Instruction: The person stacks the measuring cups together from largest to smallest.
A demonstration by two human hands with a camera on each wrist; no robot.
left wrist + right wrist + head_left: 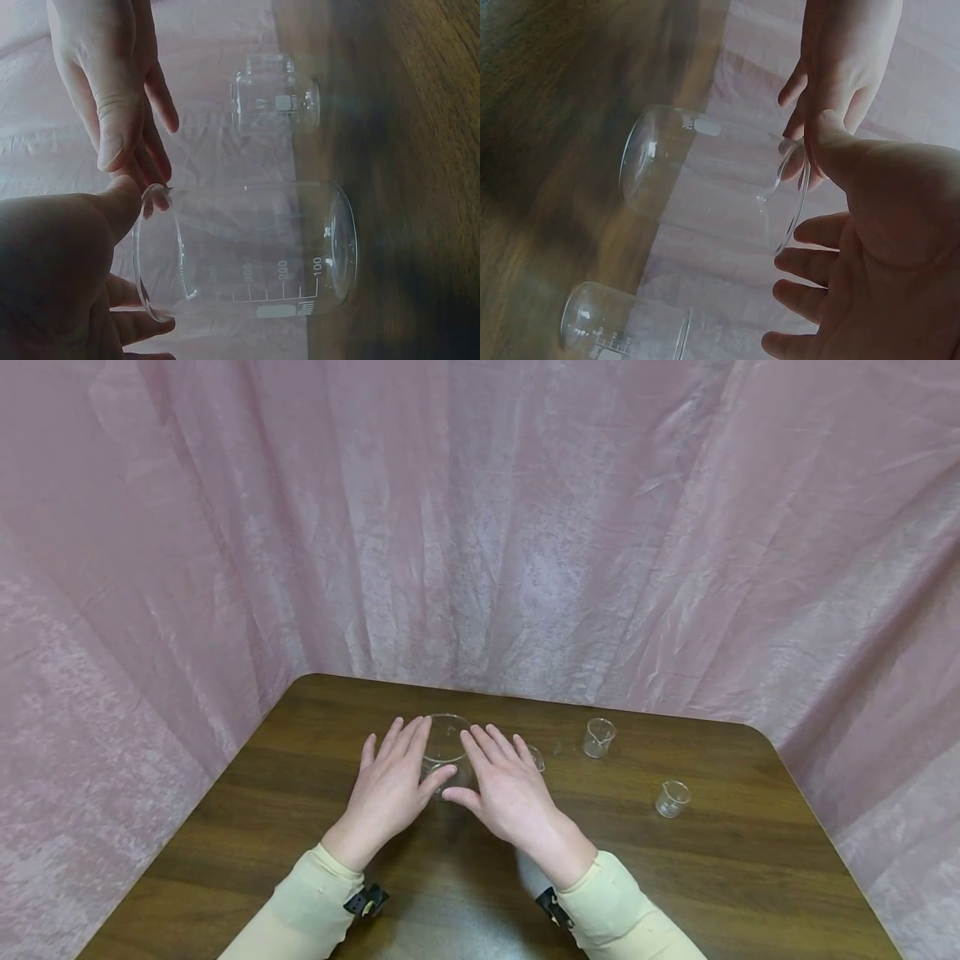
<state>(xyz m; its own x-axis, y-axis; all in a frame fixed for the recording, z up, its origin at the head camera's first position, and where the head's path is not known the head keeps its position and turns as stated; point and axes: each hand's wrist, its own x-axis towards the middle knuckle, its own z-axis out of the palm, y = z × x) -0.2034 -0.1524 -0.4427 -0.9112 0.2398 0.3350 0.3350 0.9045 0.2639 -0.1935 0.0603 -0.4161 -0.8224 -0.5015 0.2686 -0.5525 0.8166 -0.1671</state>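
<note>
A large clear glass beaker (448,758) with white millilitre marks stands upright on the table between my two hands. My left hand (392,787) is at its left side, fingers straight and pointing forward. On the other side my right hand (517,789) mirrors it, fingers also extended. In the left wrist view the left thumb and fingers lie right at the beaker's rim (139,262). The right wrist view has the right fingers (806,262) beside the rim, not curled round the glass. A smaller beaker (537,760) is partly hidden behind the right hand.
Two small beakers stand on the right of the brown wooden table (750,860): one toward the back (599,739), the other nearer (672,800). Pink velvet curtain (480,527) hangs behind the table and along its sides.
</note>
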